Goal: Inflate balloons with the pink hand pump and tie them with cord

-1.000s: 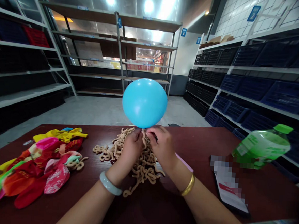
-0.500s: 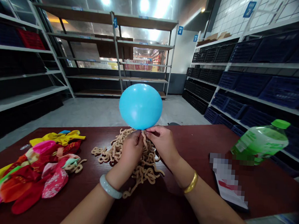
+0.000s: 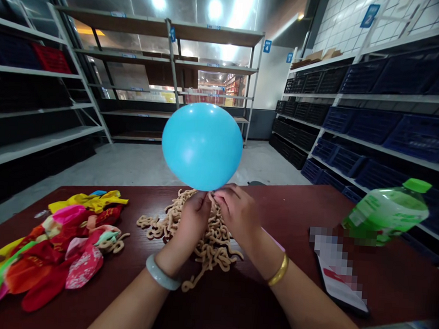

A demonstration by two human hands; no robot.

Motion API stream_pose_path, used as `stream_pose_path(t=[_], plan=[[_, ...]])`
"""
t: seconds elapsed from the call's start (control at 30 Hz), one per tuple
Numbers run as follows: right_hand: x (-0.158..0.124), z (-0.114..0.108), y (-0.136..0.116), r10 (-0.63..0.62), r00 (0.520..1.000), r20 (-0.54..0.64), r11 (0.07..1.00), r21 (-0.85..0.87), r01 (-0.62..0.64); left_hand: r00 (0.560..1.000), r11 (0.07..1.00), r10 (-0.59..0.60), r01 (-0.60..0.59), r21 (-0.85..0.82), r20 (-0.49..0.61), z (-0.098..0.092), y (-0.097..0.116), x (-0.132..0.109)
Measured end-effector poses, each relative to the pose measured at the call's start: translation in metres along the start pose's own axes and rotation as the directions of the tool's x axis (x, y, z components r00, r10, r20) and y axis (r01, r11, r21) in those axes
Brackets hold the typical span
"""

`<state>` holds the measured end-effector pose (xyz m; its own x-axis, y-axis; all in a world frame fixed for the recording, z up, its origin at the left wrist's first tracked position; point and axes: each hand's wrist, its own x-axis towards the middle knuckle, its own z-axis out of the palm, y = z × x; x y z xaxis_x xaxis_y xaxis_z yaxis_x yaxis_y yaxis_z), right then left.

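Observation:
An inflated blue balloon (image 3: 201, 145) stands upright above my two hands, its neck mostly hidden by fingers. My left hand (image 3: 194, 217) is closed, pinching the neck from the left between thumb and bent fingers. From the right, my right hand (image 3: 240, 213) is closed too, its fingertips pressed together at the same neck. A bit of tan material shows between the fingertips; I cannot tell whether it is a separate piece. Under and behind both hands lies a heap of tan, curly, cord-like strands (image 3: 218, 257) on the dark red-brown table (image 3: 276, 208).
Several uninflated coloured balloons (image 3: 44, 277) lie piled on the left, with a few tan strands (image 3: 114, 245) beside them. On the right are a phone (image 3: 341, 273) and a green-capped bottle (image 3: 389, 211). Shelves (image 3: 211, 68) and dark crates (image 3: 358, 159) stand beyond the table.
The balloon appears larger and reaches higher and farther left. My right fingers have curled in more tightly at the neck. My left hand stays nearly in place, and the view has shifted slightly.

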<state>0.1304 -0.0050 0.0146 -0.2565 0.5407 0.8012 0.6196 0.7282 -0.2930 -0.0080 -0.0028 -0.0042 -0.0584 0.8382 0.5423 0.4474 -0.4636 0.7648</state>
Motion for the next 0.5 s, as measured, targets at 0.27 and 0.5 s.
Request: stream_pose_path(t=[0.27, 0.5], plan=[[0.006, 0.002, 0.001, 0.243, 0.970, 0.017, 0.915, 0.328, -0.235, 0.999, 0.996, 0.049, -0.049, 0.079, 0.000, 0.000, 0.000, 0.000], [0.008, 0.007, 0.008, 0.379, 0.913, 0.151, 0.823, 0.396, -0.407, 0.991, 0.976, 0.126, -0.130, 0.176, 0.034, 0.000, -0.006, 0.000]])
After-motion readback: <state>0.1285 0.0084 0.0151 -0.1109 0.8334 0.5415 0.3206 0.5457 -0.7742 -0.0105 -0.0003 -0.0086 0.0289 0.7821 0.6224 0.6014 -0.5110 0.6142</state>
